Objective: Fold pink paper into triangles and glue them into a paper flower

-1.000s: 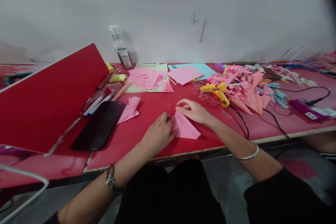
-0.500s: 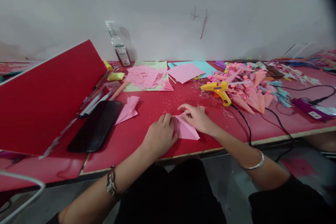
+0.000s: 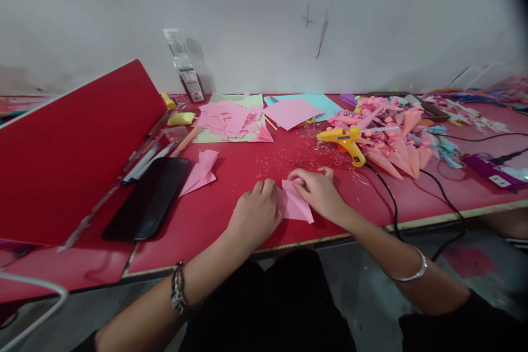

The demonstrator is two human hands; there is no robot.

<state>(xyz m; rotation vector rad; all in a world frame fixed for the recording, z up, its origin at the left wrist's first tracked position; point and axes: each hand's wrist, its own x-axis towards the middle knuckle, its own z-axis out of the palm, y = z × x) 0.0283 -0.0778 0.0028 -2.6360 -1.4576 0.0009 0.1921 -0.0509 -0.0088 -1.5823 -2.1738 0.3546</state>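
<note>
A creased piece of pink paper [image 3: 296, 205] lies near the table's front edge between both hands. My left hand [image 3: 256, 212] is closed on its left side, fingers bent against the red tabletop. From the right, my right hand [image 3: 319, 191] pinches the upper part of the same sheet, where a fold stands up. Its fingertips partly hide the paper's top. To the left, another folded pink paper [image 3: 202, 171] rests beside a black phone [image 3: 150, 198]. A yellow glue gun [image 3: 344, 142] lies beyond my right hand.
Pink scraps [image 3: 231, 118] lie at the back, near a flat pink sheet [image 3: 292, 113] and a bottle [image 3: 190, 80]. Pink paper cones [image 3: 398, 148] are heaped at right, with black cables [image 3: 385, 192] and a purple power strip [image 3: 495, 173]. A red board [image 3: 82, 154] leans at left.
My right hand has shifted slightly right and down, its thumb and forefinger now drawn together on the paper. The fold has moved with it. My left hand stays nearly in place.
</note>
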